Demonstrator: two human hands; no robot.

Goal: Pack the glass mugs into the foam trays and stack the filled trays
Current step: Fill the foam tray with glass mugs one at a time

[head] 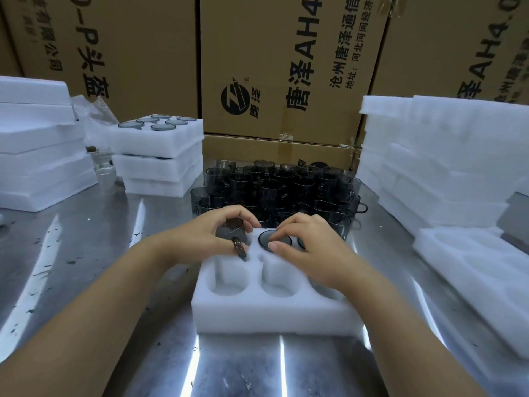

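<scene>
1. Foam tray [272, 313] sits centre on steel table [86, 267], six pockets in 2 rows of 3.
2. Near row: left & middle pockets empty; the right one is hidden under the R wrist.
3. Left hand [197, 239] is over the far-left pocket, fingers and thumb curled round a smoky glass mug [226, 232]. Mug is tilted and partway into the pocket, w/ its handle [240, 249] pointing toward the near row.
4. Right hand [312, 253] is over the far-middle pocket, bent fingertips and thumb on the rim of a seated mug [265, 239]. It seems to be pressing, not gripping, tho the view is tight there.
5. Third mug [301, 242] sits in the far-right pocket, mostly covered by the R hand.
6. Loose mugs [286, 187] stand upright, packed together, just behind the tray.
7. Back left: stack of filled trays [160, 164], 3 high, six mug rims showing in the top one.
8. Far left: pile of plain foam slabs [40, 156].
9. Right: tall stack of empty trays [429, 173], w/ a single empty tray [472, 270] lying in front of it.
10. Printed cardboard cartons [272, 67] line the back.
</scene>
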